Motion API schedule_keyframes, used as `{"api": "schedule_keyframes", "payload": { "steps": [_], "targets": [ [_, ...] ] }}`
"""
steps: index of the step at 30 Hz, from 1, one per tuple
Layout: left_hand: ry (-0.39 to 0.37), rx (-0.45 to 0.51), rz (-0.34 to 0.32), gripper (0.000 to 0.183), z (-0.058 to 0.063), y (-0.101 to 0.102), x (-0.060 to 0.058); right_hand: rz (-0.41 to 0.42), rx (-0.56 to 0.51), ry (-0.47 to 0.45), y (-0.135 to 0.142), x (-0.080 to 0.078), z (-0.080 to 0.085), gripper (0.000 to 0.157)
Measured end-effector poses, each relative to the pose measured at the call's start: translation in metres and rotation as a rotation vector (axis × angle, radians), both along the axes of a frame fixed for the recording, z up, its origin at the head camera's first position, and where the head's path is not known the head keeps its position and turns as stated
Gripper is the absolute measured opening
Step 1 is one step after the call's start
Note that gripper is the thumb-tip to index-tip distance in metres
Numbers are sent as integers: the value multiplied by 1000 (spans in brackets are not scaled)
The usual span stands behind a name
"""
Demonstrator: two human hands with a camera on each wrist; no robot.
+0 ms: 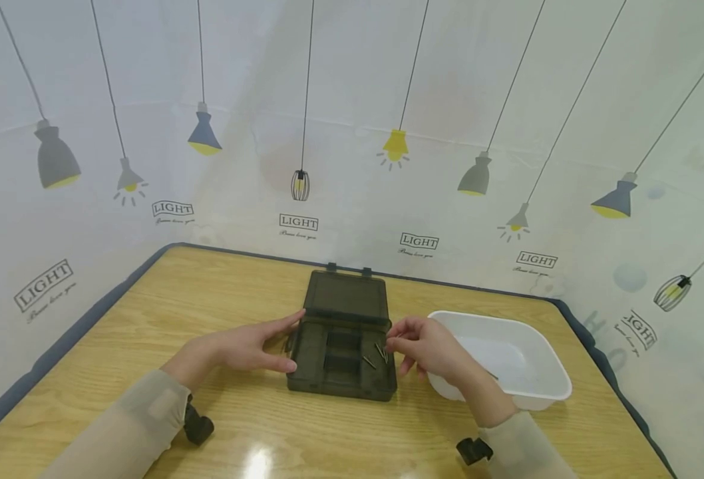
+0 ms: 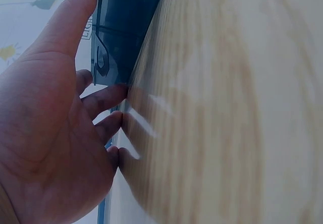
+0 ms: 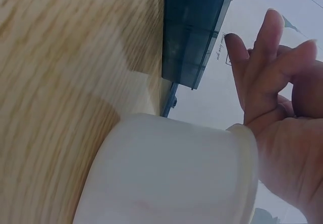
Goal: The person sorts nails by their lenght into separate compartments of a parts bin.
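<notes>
Box (image 1: 309, 372) sits open on the worktop (image 1: 328, 439) in the head view, thin metal pieces (image 1: 369, 362) loose in its right side. The left grip (image 1: 241, 347), thumb and fingers spread, touches its left edge; whether the right grip (image 1: 432, 346), bent at the right edge, pinches anything, I cannot tell. A knock there could scatter the pieces. The left wrist view reveals lower fingers (image 2: 107, 128) close to the worktop; the right wrist view, a white tub's (image 3: 171, 168) outer wall but no pieces.

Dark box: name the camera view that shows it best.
The head view: it looks down into the dark box, nearly whole and lid open, with small metal pieces inside. The left and right wrist views catch only part of its outside, not its contents.
</notes>
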State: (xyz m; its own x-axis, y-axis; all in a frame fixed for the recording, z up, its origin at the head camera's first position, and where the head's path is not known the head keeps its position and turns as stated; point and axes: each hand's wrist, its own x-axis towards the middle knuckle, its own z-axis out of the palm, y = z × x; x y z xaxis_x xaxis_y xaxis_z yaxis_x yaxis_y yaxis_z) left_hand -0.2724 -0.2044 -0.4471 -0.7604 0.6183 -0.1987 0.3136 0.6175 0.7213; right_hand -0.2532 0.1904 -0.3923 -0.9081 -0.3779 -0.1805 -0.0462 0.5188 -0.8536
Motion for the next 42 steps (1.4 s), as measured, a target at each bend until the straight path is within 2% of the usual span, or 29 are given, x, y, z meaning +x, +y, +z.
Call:
{"api": "schedule_keyframes", "payload": {
  "steps": [8,18,30,36,42],
  "targets": [
    [11,-7,-1,108,0,1,-1,-17,-12,13,8,1,3,28],
    [7,-3,-4,108,1,1,0,-79,-6,60,39,3,12,24],
    [5,-7,-9,109,0,1,0,-135,88,65,114,-4,1,35],
    [12,-10,-8,109,3,1,0,-123,166,73,158,-11,-7,34],
    [24,-11,-8,110,2,2,1,-85,198,-24,185,-13,-15,29]
  ]
}}
